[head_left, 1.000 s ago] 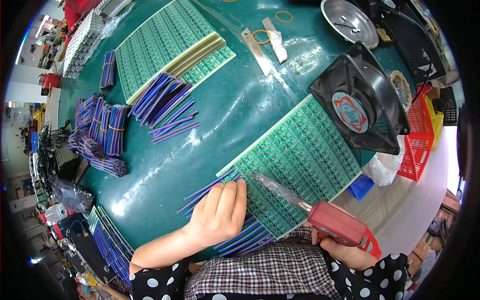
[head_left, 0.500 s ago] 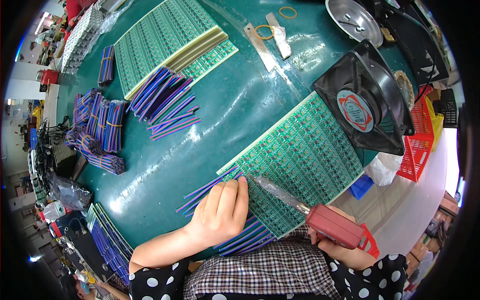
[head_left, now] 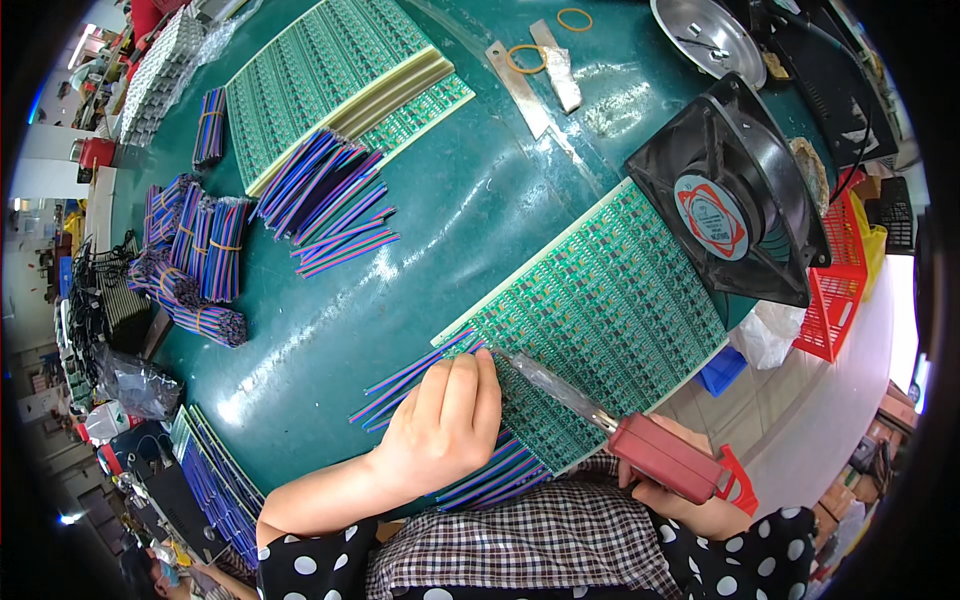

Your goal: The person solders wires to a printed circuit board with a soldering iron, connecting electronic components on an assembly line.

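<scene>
1. Left hand — fingers curled together, pinning striped ribbon wires against one green circuit panel's near edge;
2. Right hand clamped on one red-handled soldering iron, tip at the fingertips;
3. One black fan beyond; a second panel far left.

We are in a workshop where electronics get made. We see green circuit boards, bundles of coloured wires, a soldering iron and a black fan on the green worktop.
</scene>
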A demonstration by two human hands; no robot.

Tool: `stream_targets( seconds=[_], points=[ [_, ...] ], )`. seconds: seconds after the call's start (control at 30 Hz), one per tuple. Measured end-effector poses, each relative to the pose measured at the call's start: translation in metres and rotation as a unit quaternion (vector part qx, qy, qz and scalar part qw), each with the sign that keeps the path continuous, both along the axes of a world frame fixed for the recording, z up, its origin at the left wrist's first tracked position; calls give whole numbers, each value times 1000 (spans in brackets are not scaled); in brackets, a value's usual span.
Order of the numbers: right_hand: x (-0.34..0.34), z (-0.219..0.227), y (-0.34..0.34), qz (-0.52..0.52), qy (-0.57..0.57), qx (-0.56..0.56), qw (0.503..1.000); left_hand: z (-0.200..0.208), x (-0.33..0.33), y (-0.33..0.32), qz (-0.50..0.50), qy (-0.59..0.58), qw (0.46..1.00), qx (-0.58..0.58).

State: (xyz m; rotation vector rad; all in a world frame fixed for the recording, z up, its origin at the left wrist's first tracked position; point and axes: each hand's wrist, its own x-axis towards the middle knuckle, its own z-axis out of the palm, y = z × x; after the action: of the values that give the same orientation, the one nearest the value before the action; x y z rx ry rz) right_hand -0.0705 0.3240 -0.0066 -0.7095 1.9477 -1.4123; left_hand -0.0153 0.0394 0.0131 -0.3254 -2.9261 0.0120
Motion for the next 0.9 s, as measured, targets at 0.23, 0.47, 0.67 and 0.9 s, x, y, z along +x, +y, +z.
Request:
stream_targets(
  seconds=[0.23,0.47,0.67,0.9],
  points=[
    [11,0,9,-55,-137,4,989,0,1,0,0,9,1000,-6],
    [10,-2,7,-37,-76,20,996,0,-1,1,-3,16,1000,-12],
    [5,4,7,-27,-84,14,996,0,-1,-1,-12,19,1000,-20],
    [8,6,10,-44,-134,4,990,1,-2,0,-16,19,999,-23]
  ],
)
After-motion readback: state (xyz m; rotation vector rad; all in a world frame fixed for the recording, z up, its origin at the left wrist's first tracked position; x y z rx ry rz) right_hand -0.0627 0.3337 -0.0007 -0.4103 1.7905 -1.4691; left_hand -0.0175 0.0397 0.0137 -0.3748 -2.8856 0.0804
